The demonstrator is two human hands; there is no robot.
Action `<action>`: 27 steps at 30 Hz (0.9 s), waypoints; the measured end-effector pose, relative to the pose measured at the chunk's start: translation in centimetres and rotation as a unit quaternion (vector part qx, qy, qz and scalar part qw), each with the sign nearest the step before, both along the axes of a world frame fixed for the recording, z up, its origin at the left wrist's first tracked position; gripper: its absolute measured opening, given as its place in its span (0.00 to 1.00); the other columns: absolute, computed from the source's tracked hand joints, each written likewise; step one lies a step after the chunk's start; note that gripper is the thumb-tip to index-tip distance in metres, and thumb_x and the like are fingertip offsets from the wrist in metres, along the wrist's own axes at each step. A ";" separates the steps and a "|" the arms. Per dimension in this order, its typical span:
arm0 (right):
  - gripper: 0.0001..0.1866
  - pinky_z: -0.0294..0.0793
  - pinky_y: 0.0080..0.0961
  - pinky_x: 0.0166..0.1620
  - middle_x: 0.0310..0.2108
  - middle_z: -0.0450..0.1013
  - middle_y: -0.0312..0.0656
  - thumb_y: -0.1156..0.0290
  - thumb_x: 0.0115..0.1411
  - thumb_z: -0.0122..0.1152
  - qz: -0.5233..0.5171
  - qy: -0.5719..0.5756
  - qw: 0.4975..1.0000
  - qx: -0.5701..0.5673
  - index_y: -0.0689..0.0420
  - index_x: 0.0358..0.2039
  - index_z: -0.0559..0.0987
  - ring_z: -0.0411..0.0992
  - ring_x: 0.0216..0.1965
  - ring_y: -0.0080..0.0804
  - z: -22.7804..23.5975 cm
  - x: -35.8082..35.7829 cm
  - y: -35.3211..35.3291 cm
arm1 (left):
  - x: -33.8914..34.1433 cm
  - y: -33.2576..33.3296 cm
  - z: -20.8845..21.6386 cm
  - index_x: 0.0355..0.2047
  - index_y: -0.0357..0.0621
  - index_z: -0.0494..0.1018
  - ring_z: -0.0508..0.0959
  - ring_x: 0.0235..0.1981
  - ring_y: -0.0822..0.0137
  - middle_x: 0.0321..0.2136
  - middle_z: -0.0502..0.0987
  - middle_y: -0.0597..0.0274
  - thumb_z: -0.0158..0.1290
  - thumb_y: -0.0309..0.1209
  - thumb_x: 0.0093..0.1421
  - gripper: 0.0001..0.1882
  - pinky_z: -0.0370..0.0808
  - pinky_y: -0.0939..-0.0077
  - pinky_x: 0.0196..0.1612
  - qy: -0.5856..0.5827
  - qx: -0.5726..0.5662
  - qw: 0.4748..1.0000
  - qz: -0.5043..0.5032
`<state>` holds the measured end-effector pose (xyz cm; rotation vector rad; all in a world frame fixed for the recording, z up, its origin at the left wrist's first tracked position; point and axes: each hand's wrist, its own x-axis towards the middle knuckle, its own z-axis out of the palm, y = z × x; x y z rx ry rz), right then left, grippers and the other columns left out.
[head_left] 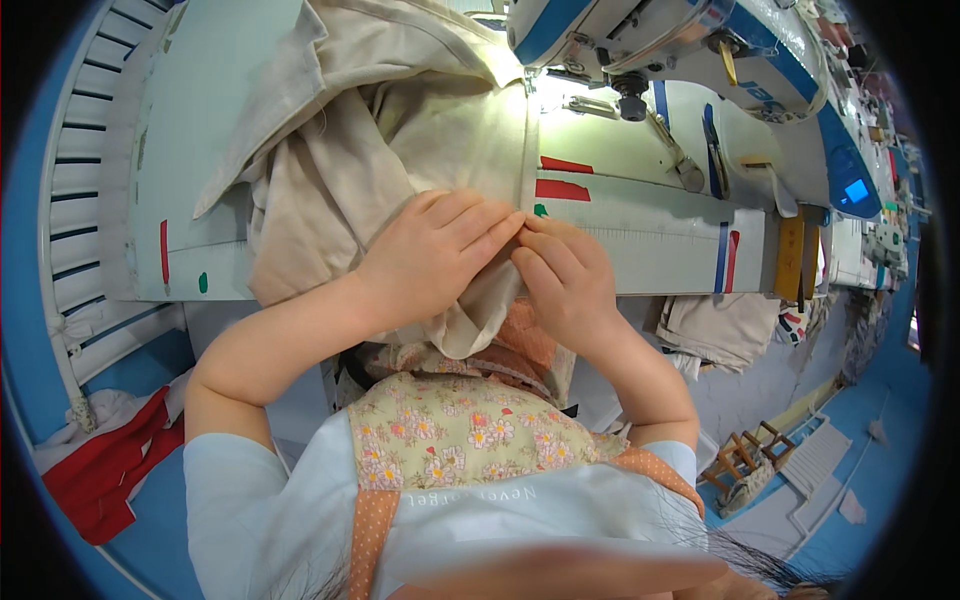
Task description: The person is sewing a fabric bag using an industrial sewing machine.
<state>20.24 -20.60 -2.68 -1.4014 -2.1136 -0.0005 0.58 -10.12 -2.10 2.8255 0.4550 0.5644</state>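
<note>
A large beige cloth garment piece (450, 130) lies bunched on the sewing table, and its right edge runs up under the needle area of a white and blue sewing machine (660, 50). My left hand (440, 250) rests over the cloth, its fingertips closed on the right edge. Fingers of my right hand (565, 265) pinch that same edge from the other side, so the two hands' fingertips meet. Below them a fold of the cloth hangs over the table's front edge. The machine's lamp lights the cloth's far end.
Small scissors or tweezers (714, 150) and a metal tool (680, 160) lie on the machine bed. Red tape marks (562, 189) sit right of the cloth. A white slatted rack (85, 190) stands left. Folded beige cloth (720, 325) hangs under the table at right. Red fabric (110, 465) lies lower left.
</note>
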 end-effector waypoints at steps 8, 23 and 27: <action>0.11 0.79 0.40 0.52 0.45 0.77 0.45 0.72 0.50 0.61 -0.004 -0.020 1.000 -0.006 0.60 0.36 0.79 0.76 0.52 0.45 0.1 0.1 -0.4 | 0.0 0.0 -0.1 0.55 0.45 0.76 0.73 0.54 0.64 0.54 0.74 0.68 0.54 0.29 0.55 0.25 0.69 0.64 0.56 0.002 -0.037 0.999 -0.007; 0.12 0.79 0.40 0.54 0.44 0.78 0.44 0.72 0.50 0.61 0.006 -0.030 1.000 0.005 0.60 0.36 0.81 0.76 0.52 0.43 -0.1 1.3 0.6 | 0.6 1.3 -0.3 0.55 0.46 0.76 0.72 0.55 0.65 0.54 0.74 0.69 0.53 0.30 0.56 0.24 0.70 0.65 0.56 -0.004 -0.037 0.999 -0.036; 0.12 0.79 0.38 0.53 0.43 0.79 0.43 0.72 0.50 0.62 -0.007 -0.014 1.000 0.009 0.60 0.36 0.81 0.77 0.52 0.43 -0.2 1.1 0.6 | 0.6 1.2 -0.5 0.54 0.47 0.77 0.72 0.56 0.66 0.55 0.74 0.69 0.53 0.31 0.57 0.23 0.70 0.64 0.57 -0.009 -0.031 0.999 -0.027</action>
